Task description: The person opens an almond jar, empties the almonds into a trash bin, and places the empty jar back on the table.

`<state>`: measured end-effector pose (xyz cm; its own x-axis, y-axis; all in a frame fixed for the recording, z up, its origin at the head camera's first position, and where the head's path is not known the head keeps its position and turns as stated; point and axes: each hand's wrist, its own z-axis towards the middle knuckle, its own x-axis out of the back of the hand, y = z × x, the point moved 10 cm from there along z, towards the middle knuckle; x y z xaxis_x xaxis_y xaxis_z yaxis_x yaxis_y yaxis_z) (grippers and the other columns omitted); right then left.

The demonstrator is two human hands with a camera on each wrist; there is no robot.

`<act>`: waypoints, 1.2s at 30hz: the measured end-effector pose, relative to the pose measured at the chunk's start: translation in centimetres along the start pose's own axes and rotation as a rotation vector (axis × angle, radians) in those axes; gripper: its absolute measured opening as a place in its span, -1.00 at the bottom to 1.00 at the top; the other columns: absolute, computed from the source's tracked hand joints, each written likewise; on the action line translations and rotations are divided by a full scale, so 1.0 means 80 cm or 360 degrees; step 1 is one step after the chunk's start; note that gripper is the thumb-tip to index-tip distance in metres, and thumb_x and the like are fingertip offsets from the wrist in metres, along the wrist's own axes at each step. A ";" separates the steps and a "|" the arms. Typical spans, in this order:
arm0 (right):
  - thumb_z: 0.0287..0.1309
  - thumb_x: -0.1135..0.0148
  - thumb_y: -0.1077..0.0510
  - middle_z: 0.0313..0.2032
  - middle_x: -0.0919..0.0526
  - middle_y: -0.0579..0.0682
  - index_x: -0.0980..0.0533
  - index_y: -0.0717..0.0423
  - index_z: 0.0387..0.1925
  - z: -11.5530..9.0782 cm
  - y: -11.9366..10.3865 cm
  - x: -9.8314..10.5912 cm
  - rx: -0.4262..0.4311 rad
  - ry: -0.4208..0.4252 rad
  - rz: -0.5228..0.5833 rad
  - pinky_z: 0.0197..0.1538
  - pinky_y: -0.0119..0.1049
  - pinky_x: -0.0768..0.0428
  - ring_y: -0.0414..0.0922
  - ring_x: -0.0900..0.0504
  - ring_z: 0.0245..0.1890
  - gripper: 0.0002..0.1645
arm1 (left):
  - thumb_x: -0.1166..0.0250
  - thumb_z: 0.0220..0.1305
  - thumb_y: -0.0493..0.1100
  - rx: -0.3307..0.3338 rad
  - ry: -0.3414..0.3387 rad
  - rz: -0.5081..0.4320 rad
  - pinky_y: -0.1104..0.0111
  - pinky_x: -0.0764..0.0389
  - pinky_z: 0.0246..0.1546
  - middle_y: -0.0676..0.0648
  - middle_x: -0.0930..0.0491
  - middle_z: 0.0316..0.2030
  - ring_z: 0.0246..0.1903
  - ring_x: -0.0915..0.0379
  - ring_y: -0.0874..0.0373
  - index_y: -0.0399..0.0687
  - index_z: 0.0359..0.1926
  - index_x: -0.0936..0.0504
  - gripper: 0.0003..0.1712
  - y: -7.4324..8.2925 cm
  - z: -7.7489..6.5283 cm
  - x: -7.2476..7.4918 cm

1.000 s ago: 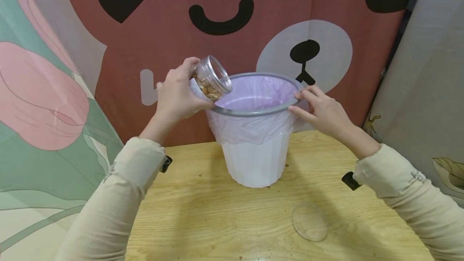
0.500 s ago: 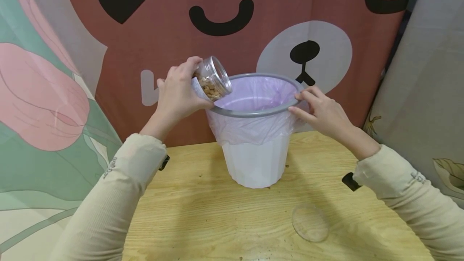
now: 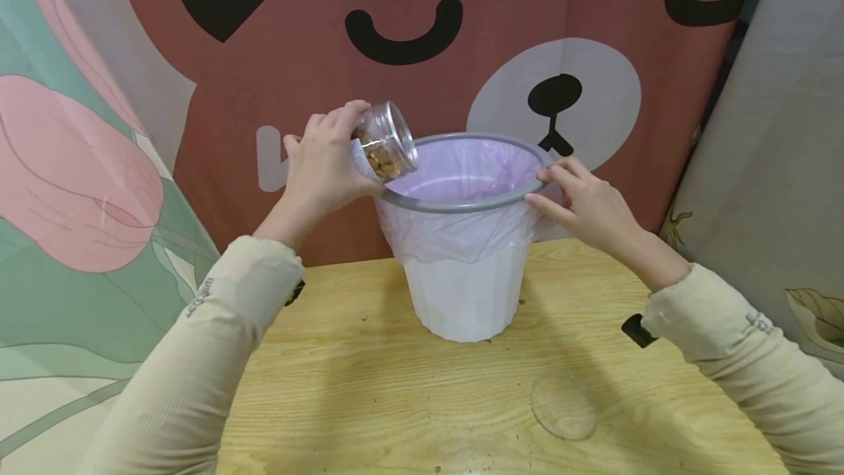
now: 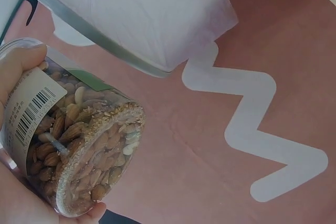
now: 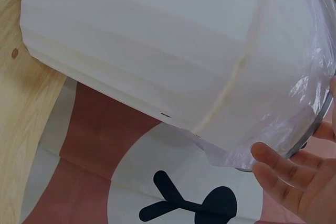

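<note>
My left hand [image 3: 323, 167] grips a clear jar [image 3: 381, 122], tipped sideways with its uncovered mouth over the left rim of a white trash bin [image 3: 464, 303]. Inside it are nuts [image 3: 381, 161]; in the left wrist view, almonds [image 4: 60, 121] and small crumbs show through the jar's base, beside a barcode label [image 4: 32, 103]. A pale purple bag [image 3: 461, 233] lines the bin and folds over its outside below the grey rim ring [image 3: 461, 206]. My right hand [image 3: 587, 196] holds that ring at the right side, thumb and fingers on the edge. The bin's bottom is hidden.
A round clear lid [image 3: 563, 405] lies on the wooden table [image 3: 369, 402] in front of the bin, to the right. A few small specks dot the tabletop. Behind stands a reddish-brown curtain [image 3: 297, 57] with a cartoon bear face, and printed curtains flank both sides.
My left hand and the jar have shifted slightly left, and the nuts inside lie a little differently. The right hand, bin and lid stay in place.
</note>
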<state>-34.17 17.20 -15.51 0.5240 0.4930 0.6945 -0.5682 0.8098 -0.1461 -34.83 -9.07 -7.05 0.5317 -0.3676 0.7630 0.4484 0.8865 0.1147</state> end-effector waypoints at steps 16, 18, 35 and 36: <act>0.12 -0.16 -0.02 -0.16 -0.39 0.01 -0.47 0.14 -0.12 0.000 0.001 -0.001 -0.0008 0.0014 0.0004 -0.65 -0.29 -0.34 -0.20 -0.36 -0.62 -0.63 | -0.52 -0.36 -0.04 -0.0048 -0.0060 0.0093 -0.06 -0.13 -0.10 -0.06 -0.30 0.16 0.10 -0.15 -0.04 0.10 0.21 -0.23 0.01 0.005 0.003 -0.004; 0.12 -0.16 -0.03 -0.15 -0.39 0.01 -0.47 0.14 -0.12 0.000 0.002 -0.001 -0.0014 0.0014 0.0003 -0.64 -0.29 -0.34 -0.20 -0.37 -0.62 -0.62 | -0.52 -0.37 -0.05 -0.0043 -0.0059 0.0091 -0.06 -0.12 -0.10 -0.06 -0.30 0.16 0.10 -0.15 -0.04 0.10 0.21 -0.23 0.01 0.005 0.003 -0.004; 0.11 -0.16 -0.01 -0.15 -0.39 0.01 -0.47 0.14 -0.12 0.000 -0.001 0.001 0.0003 0.0024 0.0007 -0.65 -0.30 -0.33 -0.20 -0.35 -0.63 -0.63 | -0.54 -0.39 -0.13 -0.0122 -0.0085 0.0165 -0.09 -0.05 -0.04 -0.04 -0.29 0.16 0.10 -0.13 -0.04 0.09 0.21 -0.24 0.03 0.011 0.005 -0.008; 0.11 -0.16 -0.01 -0.15 -0.39 0.01 -0.47 0.14 -0.12 0.000 -0.001 0.001 0.0008 0.0026 0.0010 -0.66 -0.30 -0.33 -0.20 -0.35 -0.64 -0.63 | -0.53 -0.39 -0.13 -0.0122 -0.0093 0.0170 -0.10 -0.05 -0.03 -0.04 -0.29 0.16 0.11 -0.13 -0.04 0.09 0.22 -0.24 0.03 0.012 0.005 -0.009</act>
<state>-34.08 17.16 -15.44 0.5308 0.5032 0.6820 -0.5745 0.8052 -0.1469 -35.10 -7.87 -7.22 0.5378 -0.2532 0.8042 0.4460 0.8949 -0.0165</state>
